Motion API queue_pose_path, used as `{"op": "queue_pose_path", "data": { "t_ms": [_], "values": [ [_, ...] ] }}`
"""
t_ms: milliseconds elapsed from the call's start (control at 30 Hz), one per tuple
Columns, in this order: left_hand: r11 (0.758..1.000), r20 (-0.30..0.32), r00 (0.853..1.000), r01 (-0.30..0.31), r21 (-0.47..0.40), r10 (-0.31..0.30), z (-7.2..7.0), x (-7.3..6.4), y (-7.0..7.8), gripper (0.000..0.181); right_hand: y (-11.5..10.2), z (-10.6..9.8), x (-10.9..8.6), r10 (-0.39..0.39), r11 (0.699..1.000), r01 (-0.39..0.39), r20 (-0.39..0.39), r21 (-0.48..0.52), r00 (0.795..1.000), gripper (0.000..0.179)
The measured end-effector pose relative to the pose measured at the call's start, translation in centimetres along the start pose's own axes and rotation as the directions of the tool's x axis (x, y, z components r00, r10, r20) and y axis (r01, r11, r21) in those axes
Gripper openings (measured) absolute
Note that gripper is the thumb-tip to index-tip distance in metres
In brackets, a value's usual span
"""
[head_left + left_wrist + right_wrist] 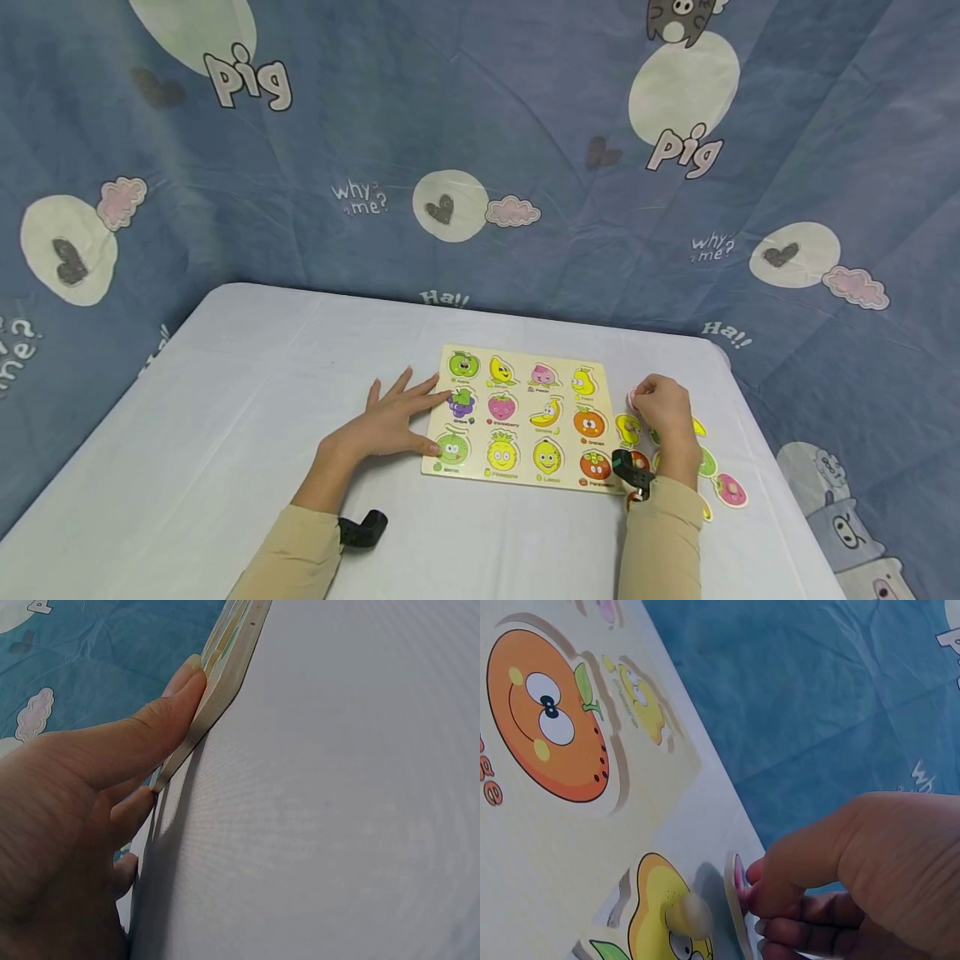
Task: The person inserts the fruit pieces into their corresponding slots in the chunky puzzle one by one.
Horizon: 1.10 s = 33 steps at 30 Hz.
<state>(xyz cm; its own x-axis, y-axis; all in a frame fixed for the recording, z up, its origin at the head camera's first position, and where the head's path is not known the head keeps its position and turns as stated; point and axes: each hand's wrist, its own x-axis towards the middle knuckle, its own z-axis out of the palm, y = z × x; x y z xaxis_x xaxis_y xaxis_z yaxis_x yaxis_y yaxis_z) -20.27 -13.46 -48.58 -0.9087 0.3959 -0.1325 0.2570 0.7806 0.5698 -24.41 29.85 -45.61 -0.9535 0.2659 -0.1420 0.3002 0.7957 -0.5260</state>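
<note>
A wooden fruit puzzle board [517,487] lies on the white table, its recesses showing printed fruits with names. My left hand [387,423] rests with spread fingers on the board's left edge; in the left wrist view its thumb [161,724] lies along the board's corner. Just off the board's right side, my right hand [666,408] pinches a pink puzzle piece [733,900] by its knob. That piece is tilted on edge, its picture mostly hidden by the fingers. A yellow pear piece [628,429] with a round knob lies below that hand.
Several loose pieces lie right of the board, partly under my right forearm, among them a green piece [707,462] and a pink one [730,490]. A blue patterned cloth [480,108] hangs behind the white table [225,400].
</note>
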Motion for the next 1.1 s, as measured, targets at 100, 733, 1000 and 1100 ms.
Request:
{"op": "queue_pose_path", "data": {
  "t_ms": [100,733,1000,1100],
  "values": [
    [1.000,0.004,1.000,0.003,0.005,-0.003,0.0,0.0,0.0,0.093,-0.3,0.2,0.0,-0.003,1.000,0.003,-0.005,-0.002,1.000,0.016],
    [1.000,0.001,1.000,0.005,0.011,-0.005,0.2,0.2,-0.2,0.093,-1.3,0.7,0.2,-0.002,1.000,0.002,-0.023,0.009,1.000,0.022],
    [1.000,0.007,1.000,0.007,0.014,-0.008,0.1,0.2,-0.2,0.094,-1.9,1.0,0.4,-0.008,1.000,0.008,-0.028,0.003,1.000,0.020],
    [1.000,0.005,1.000,0.003,0.011,-0.003,0.1,0.2,-0.2,0.094,-2.0,1.0,0.4,-0.018,1.000,0.018,-0.025,0.005,1.000,0.019]
  ]
}}
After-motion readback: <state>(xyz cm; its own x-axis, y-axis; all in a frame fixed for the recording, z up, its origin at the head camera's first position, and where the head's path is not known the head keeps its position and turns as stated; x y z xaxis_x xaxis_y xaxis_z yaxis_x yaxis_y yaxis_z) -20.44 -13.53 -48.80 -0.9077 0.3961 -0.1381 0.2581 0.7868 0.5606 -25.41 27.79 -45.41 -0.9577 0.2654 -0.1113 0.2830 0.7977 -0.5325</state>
